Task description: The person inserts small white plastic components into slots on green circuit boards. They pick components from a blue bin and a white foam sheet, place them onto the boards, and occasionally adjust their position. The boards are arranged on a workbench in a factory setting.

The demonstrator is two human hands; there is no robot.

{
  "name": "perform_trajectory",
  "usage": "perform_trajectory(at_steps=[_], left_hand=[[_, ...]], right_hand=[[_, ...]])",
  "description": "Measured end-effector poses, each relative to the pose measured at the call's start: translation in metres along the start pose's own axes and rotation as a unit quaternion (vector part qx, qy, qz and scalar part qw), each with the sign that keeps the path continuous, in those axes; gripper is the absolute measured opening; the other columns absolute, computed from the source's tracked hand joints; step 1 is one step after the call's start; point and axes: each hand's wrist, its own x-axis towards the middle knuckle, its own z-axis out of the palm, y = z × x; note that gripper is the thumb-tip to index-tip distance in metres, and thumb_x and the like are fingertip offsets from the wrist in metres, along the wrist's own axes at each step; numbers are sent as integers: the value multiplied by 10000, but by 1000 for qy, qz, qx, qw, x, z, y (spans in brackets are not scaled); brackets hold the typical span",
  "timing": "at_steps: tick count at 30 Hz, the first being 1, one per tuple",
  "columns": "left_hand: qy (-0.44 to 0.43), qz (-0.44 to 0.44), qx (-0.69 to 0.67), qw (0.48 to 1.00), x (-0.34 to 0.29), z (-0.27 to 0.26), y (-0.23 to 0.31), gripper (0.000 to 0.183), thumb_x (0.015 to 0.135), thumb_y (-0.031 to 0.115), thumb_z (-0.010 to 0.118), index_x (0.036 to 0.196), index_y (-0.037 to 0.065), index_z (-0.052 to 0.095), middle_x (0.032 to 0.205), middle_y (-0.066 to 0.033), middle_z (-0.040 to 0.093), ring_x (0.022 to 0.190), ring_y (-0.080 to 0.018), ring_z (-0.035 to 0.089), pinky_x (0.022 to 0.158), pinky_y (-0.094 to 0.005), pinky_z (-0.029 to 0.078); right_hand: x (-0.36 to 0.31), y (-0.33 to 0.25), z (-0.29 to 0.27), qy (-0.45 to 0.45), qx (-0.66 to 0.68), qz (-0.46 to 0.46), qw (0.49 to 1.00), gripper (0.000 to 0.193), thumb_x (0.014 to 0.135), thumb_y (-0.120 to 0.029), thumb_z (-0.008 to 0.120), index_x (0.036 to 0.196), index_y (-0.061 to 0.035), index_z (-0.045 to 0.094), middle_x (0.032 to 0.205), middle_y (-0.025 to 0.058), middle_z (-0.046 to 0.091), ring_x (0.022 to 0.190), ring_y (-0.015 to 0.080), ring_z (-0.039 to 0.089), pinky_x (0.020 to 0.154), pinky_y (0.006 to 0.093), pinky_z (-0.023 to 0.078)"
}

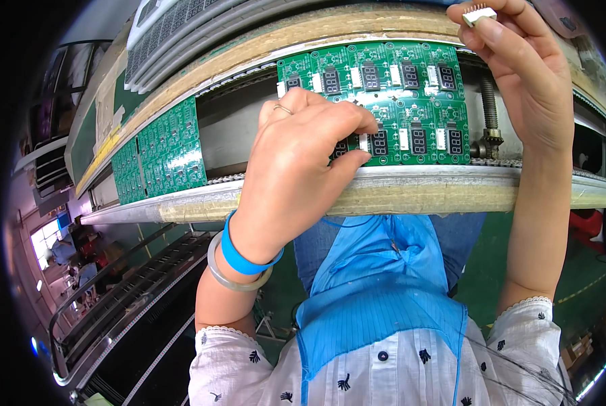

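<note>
My left hand (303,149) is over a green circuit board panel (428,108). Its thumb and index finger close on the two ends of a small white connector (364,142), which stands beside a digit display (379,143). The other fingers curl over the board and hide part of its left side. Raised at the upper right, my right hand (519,74) pinches a white pin connector (479,15) between thumb and fingers, its row of metal pins pointing up. More digit displays and white connectors sit in two rows across the panel.
The panel rests across a conveyor track with metal rails (411,177). Farther left on it lies another green panel (171,149) without displays. Stacked trays of digit displays (181,40) stand on the far ledge. A threaded rod (489,108) is right of the panel.
</note>
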Motion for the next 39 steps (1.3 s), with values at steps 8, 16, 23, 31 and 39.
perform_trajectory(at_steps=[8, 16, 23, 31, 39], left_hand=[[2, 8, 0, 1000, 0, 0, 1, 299, 667, 37, 846, 942, 102, 748, 853, -24, 684, 837, -233, 606, 782, -355, 439], [-3, 18, 14, 1000, 0, 2, -1, 312, 668, 43, 847, 958, 101, 748, 894, -22, 712, 879, -246, 623, 824, -367, 444], [-11, 19, 9, 1000, 0, -3, 2, 329, 662, 32, 847, 969, 100, 749, 924, -24, 725, 913, -247, 629, 845, -370, 458], [32, -15, -42, 998, 1, -13, -2, 251, 775, 28, 816, 1016, 57, 756, 1003, -57, 748, 884, -189, 654, 796, -325, 505], [82, -173, -409, 892, 4, -11, 16, 268, 964, 105, 720, 1192, -35, 696, 1059, -81, 744, 909, -121, 677, 818, -263, 549]], right_hand=[[-1, -1, -1, -2, 3, 0, 1000, 191, 898, -28, 726, 1069, -7, 643, 964, 147, 750, 796, 112, 676, 758, 234, 560], [-3, -1, 0, -3, 3, -11, 1000, 203, 898, -35, 724, 1081, -9, 640, 972, 148, 750, 801, 115, 682, 765, 233, 566], [-3, 1, -1, -12, 3, -21, 1000, 203, 901, -44, 725, 1083, -12, 641, 974, 145, 749, 802, 115, 682, 769, 235, 566], [-5, 9, -26, -114, -91, 31, 989, 342, 973, -99, 651, 1295, 15, 643, 1141, 126, 723, 964, 113, 634, 914, 284, 505], [-21, -7, 24, -142, -65, 116, 981, 263, 896, -76, 771, 1136, 16, 712, 1022, 65, 750, 936, 113, 702, 825, 254, 560]])
